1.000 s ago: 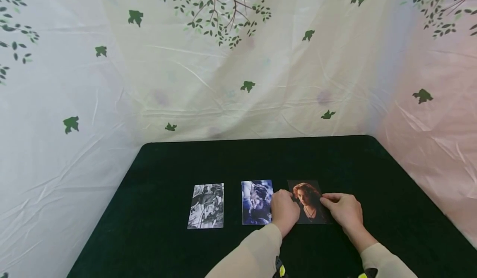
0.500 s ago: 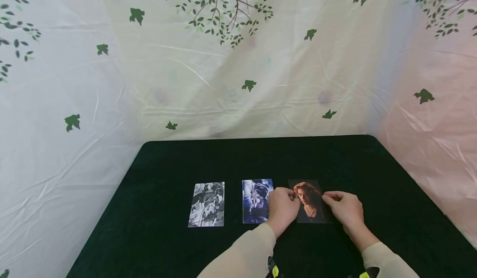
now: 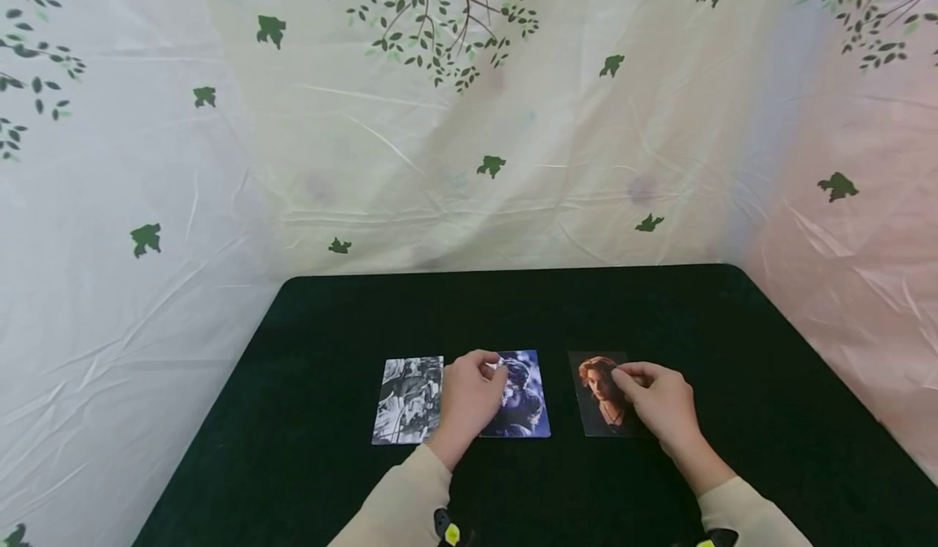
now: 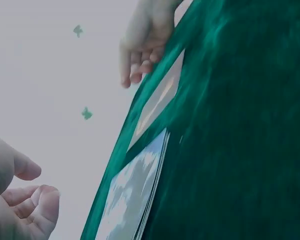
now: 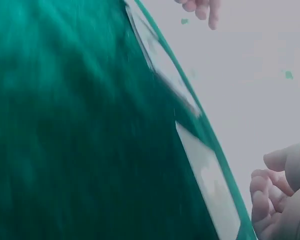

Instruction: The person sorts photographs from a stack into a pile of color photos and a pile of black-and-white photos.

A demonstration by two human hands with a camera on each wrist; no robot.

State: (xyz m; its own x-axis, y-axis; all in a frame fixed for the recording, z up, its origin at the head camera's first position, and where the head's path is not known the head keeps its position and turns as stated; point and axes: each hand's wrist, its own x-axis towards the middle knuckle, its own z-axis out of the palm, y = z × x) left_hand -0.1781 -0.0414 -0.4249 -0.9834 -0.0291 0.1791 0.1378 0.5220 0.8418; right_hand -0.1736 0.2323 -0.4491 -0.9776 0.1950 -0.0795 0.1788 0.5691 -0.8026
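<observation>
Three picture cards lie in a row on a dark green table. The left card (image 3: 405,400) is black and white, the middle card (image 3: 523,396) is blue-toned, and the right card (image 3: 601,409) is dark with a red-haired portrait. My left hand (image 3: 469,396) hovers over the left part of the middle card, hiding some of it. Its thumb and loosely bent fingers hold nothing in the left wrist view, where layered edges show at the near card (image 4: 132,190). Above the portrait's right side is my right hand (image 3: 659,404), fingers relaxed and holding nothing in the right wrist view.
The dark green tabletop (image 3: 469,311) has rounded far corners. Behind and beside it hangs a pale fabric backdrop (image 3: 410,164) printed with branches and green leaf shapes, turning pink on the right.
My left hand has left the gap beside the portrait card and moved left, over the middle card. My right hand has let go of the portrait's right edge and shifted slightly left, above it.
</observation>
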